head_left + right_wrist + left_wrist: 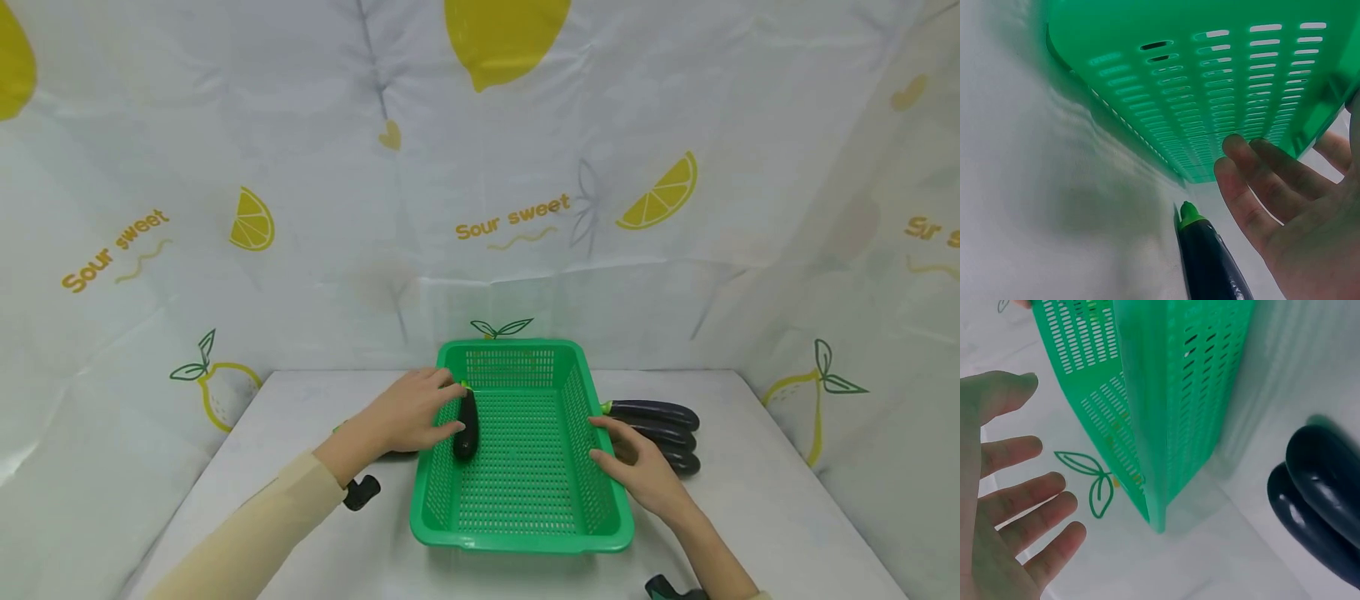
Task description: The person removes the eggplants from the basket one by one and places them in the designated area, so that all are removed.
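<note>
A green plastic basket (pixel 517 467) with slotted walls stands on the white table. Inside, along its left wall, lies one dark eggplant (pixel 467 429) with a green stem. My left hand (pixel 416 410) is over the basket's left rim, beside this eggplant; its fingers are spread and hold nothing in the left wrist view. At the right rim, my right hand (pixel 637 467) holds the basket, thumb and a finger over the edge and other fingers along the outer wall. Several more eggplants (pixel 660 410) lie right of the basket, partly behind the right hand.
Left of the basket lie other eggplants (pixel 1329 475), mostly hidden by the left arm in the head view. A white sheet (pixel 337 208) printed with lemons hangs behind and at both sides of the table (pixel 772 500). Black wrist devices (pixel 362 492) show under the arms.
</note>
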Demonstrator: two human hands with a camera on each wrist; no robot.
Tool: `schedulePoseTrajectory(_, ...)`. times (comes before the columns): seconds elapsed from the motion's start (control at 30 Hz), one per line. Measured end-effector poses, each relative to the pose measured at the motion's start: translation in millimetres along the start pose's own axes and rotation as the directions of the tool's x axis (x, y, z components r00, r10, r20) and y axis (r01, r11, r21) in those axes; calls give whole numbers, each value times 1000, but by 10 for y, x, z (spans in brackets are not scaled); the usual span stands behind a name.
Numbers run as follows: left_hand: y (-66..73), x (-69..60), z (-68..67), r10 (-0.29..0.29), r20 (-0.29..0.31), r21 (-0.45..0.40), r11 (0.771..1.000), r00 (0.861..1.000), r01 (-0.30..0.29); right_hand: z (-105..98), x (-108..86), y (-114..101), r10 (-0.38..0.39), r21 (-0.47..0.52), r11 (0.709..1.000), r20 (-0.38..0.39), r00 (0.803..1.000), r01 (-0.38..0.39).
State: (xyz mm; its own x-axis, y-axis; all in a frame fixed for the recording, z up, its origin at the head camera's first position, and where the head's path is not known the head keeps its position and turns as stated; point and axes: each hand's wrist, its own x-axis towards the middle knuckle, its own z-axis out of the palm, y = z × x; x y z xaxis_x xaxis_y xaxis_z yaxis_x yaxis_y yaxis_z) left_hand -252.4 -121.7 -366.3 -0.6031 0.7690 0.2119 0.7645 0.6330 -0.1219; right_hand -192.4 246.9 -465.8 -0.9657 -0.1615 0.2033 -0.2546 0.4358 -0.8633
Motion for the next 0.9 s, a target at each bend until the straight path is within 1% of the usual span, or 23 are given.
schedulePoseTrajectory(0.1, 40, 70, 8, -10, 56, 7, 1000, 998, 9, -1, -3, 4, 3, 6, 1000, -1, 1000, -3)
schedulePoseTrajectory(0.2, 75, 137, 27, -25, 108, 14, 1000, 994, 24, 0, -3, 7, 4, 8, 1000, -3, 1000, -4)
schedulePoseTrajectory(0.3, 110, 205, 60, -45, 165, 10, 999, 985, 44, 0, -4, 6, 7, 6, 1000, -5, 1000, -7)
schedulePoseTrajectory(0.43, 158, 289, 117, -75, 238, 11, 997, 968, 74, 0, -7, 3, 8, 0, 1000, -4, 1000, -8)
schedulePoseTrajectory(0.6, 196, 366, 236, -98, 284, 40, 995, 954, 90, 2, -7, -2, 5, 0, 1000, -2, 1000, -5)
schedulePoseTrajectory(0.73, 191, 407, 335, -121, 323, 71, 992, 939, 104, 9, -4, 4, -1, -9, 1000, -6, 1000, 0)
schedulePoseTrajectory(0.83, 173, 421, 378, -142, 346, 65, 990, 927, 128, 14, -3, 16, -7, -20, 1000, -15, 1000, 7)
schedulePoseTrajectory(0.9, 164, 422, 383, -153, 356, 57, 988, 922, 142, 16, -3, 23, -10, -22, 1000, -18, 1000, 10)
